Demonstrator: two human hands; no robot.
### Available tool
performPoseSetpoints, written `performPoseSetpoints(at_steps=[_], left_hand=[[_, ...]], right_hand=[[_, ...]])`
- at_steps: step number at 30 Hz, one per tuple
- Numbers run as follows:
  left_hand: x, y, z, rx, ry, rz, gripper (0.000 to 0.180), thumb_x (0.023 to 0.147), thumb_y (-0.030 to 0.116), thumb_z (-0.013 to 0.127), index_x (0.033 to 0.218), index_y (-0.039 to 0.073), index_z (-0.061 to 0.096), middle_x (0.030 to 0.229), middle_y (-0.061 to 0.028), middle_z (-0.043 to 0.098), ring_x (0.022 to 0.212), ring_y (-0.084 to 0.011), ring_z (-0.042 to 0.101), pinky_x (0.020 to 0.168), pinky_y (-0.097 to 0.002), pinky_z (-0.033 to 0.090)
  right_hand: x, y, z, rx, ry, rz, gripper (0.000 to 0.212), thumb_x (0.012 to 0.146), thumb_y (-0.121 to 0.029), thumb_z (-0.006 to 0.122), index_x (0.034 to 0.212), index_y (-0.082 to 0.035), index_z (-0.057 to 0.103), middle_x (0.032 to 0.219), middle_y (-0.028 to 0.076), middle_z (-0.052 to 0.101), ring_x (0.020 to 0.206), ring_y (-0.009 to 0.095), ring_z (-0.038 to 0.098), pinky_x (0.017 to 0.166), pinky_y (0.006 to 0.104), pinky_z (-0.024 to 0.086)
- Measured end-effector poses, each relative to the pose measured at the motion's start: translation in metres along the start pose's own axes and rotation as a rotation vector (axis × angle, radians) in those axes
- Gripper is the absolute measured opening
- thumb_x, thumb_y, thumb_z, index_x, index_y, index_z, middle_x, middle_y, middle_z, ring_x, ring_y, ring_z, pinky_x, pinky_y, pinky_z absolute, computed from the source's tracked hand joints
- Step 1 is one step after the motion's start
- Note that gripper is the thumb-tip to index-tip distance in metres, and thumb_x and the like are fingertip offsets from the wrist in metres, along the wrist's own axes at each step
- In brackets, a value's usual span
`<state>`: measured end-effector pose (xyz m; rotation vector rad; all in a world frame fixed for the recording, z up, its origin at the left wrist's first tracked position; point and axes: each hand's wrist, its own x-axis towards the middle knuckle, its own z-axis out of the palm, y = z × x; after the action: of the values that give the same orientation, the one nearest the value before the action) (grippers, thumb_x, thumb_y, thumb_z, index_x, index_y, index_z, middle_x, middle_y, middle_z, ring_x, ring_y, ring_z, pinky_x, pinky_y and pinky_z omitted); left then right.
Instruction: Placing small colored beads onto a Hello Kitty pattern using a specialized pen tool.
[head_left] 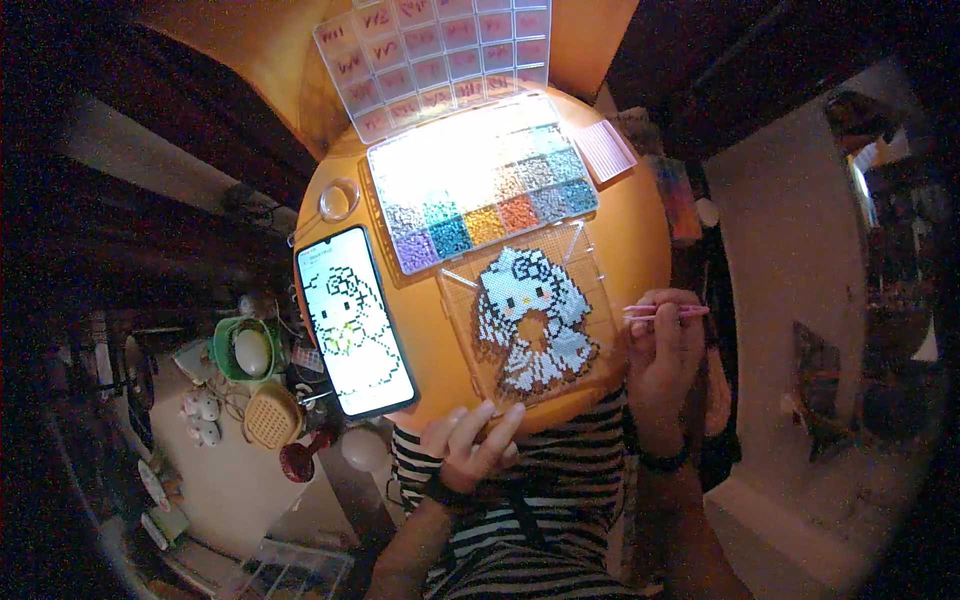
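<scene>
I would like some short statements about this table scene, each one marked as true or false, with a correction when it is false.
1. The right hand holds pink tweezers. True.
2. The phone lies to the right of the bead picture. False: it lies to the left of it.
3. The lid of the bead box is open. True.
4. The left hand holds the phone. False: it is by the near edge of the bead picture's board.
5. Orange beads are beside yellow beads. True.
</scene>
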<state>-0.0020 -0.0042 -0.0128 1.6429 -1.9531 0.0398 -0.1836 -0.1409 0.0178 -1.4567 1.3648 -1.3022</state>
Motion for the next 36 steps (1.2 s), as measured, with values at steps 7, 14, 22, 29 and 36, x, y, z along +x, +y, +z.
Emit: performPoseSetpoints(at_steps=[7, 14, 22, 29, 36], left_hand=[[0.000, 0.001, 0.001, 0.005, 0.036, -0.005, 0.029, 0.082, 0.034, 0.054, 0.110, 0.029, 0.061, 0.098, 0.0015, 0.054, 0.076, -0.0174, 0.051, 0.063, -0.0292, 0.047], [-0.003, -0.002, 0.003, -0.035, -0.021, -0.002, 0.031, 0.081, 0.038, 0.056, 0.110, 0.030, 0.061, 0.098, 0.0022, 0.054, 0.071, -0.0156, 0.051, 0.060, -0.0287, 0.048], [0.000, 0.000, -0.001, -0.014, 0.002, -0.002, 0.029, 0.083, 0.038, 0.054, 0.110, 0.030, 0.061, 0.100, 0.0019, 0.052, 0.071, -0.0152, 0.051, 0.058, -0.0275, 0.047], [-0.003, -0.001, -0.012, 0.051, -0.135, 0.009, 0.028, 0.085, 0.038, 0.053, 0.110, 0.031, 0.060, 0.102, 0.0030, 0.051, 0.083, -0.0148, 0.048, 0.065, -0.0256, 0.047], [-0.009, -0.007, -0.003, 0.021, -0.077, 0.033, 0.027, 0.087, 0.042, 0.049, 0.109, 0.031, 0.061, 0.105, 0.0037, 0.050, 0.086, -0.0133, 0.046, 0.067, -0.0247, 0.045]], right_hand=[[0.000, 0.001, -0.010, -0.467, -0.134, -0.347, 0.029, 0.094, -0.025, 0.042, 0.092, 0.004, 0.047, 0.093, 0.017, 0.046, 0.080, 0.029, 0.049, 0.070, 0.0376, 0.042], [-0.001, -0.004, -0.019, -0.573, -0.106, -0.208, 0.027, 0.091, -0.023, 0.046, 0.091, 0.004, 0.048, 0.091, 0.015, 0.048, 0.080, 0.023, 0.051, 0.069, 0.0338, 0.043], [0.057, -0.026, 0.001, 0.076, -0.104, 0.037, 0.012, 0.090, -0.010, 0.047, 0.090, 0.001, 0.051, 0.092, 0.008, 0.053, 0.079, 0.016, 0.057, 0.073, 0.0278, 0.046], [0.105, -0.002, 0.024, 0.084, -0.243, -0.214, 0.007, 0.085, -0.004, 0.056, 0.091, -0.002, 0.052, 0.089, 0.007, 0.055, 0.079, 0.014, 0.056, 0.071, 0.0242, 0.046], [0.138, -0.013, 0.044, 0.053, -0.342, -0.270, 0.006, 0.085, -0.006, 0.057, 0.088, -0.002, 0.053, 0.083, 0.003, 0.055, 0.073, 0.008, 0.053, 0.066, 0.0204, 0.044]])
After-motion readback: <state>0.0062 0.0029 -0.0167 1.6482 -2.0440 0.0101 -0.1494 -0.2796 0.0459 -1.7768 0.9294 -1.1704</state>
